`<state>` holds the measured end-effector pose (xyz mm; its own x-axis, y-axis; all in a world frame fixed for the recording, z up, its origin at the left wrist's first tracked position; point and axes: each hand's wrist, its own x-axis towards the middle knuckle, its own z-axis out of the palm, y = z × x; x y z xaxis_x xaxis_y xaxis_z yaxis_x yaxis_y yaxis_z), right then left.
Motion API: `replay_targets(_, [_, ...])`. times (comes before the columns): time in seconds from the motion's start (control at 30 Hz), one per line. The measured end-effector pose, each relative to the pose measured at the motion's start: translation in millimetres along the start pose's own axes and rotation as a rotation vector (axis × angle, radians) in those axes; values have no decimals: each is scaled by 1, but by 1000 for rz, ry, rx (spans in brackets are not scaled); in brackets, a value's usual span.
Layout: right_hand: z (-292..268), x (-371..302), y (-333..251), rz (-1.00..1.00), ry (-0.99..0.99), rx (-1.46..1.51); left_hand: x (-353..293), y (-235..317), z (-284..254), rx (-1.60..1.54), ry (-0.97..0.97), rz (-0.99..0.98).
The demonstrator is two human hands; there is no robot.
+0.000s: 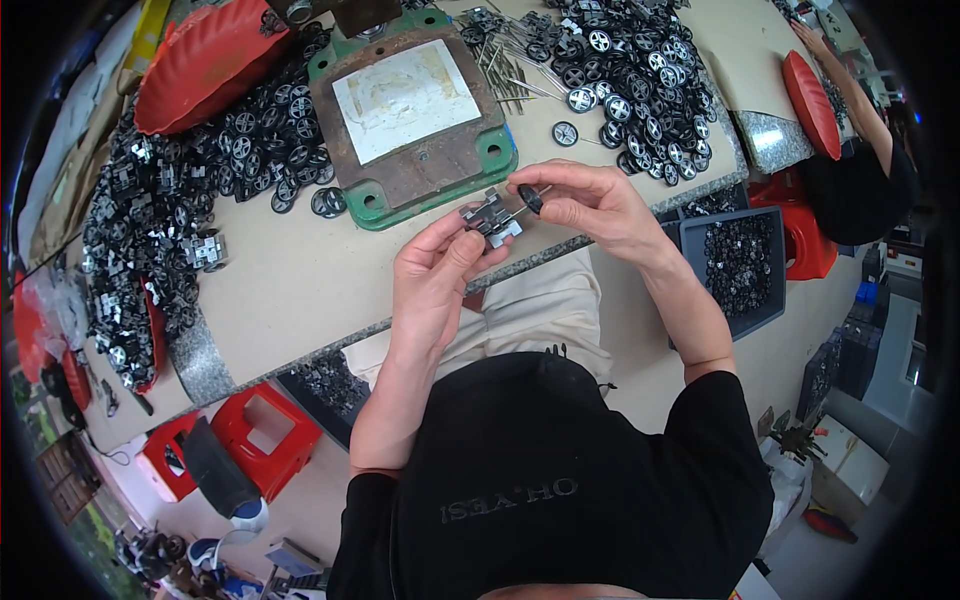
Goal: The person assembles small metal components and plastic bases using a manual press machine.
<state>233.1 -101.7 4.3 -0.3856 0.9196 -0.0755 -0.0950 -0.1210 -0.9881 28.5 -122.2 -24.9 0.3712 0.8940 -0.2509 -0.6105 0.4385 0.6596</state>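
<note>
Just past the table's near edge, my left hand [438,268] pinches a small black and silver toy car chassis [487,214] between thumb and fingers. My right hand [605,208] grips a small black wheel [530,199] by its rim, close to the chassis's right side. A thin metal axle [517,212] runs between wheel and chassis; whether it sits inside the chassis, I cannot tell. Directly beyond both hands stands a green press base [430,208] with a brown plate and a stained white sheet [405,98] on top.
Wheels with silver hubs [655,90] are heaped at the back right, beside loose metal axles [505,70]. More wheels and chassis parts [150,200] cover the left, near a red scalloped tray [205,65]. A grey crate [775,225] stands right of the table. Another person's arm [850,90] reaches in at far right.
</note>
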Motion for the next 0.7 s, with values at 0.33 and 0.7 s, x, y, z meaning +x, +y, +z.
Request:
replay_targets(0.33, [-1, -1, -6, 15, -21, -81, 1, 0, 0, -15, 16, 5])
replay_targets(0.7, [4, -2, -4, 147, 27, -164, -2, -4, 1, 113, 46, 56])
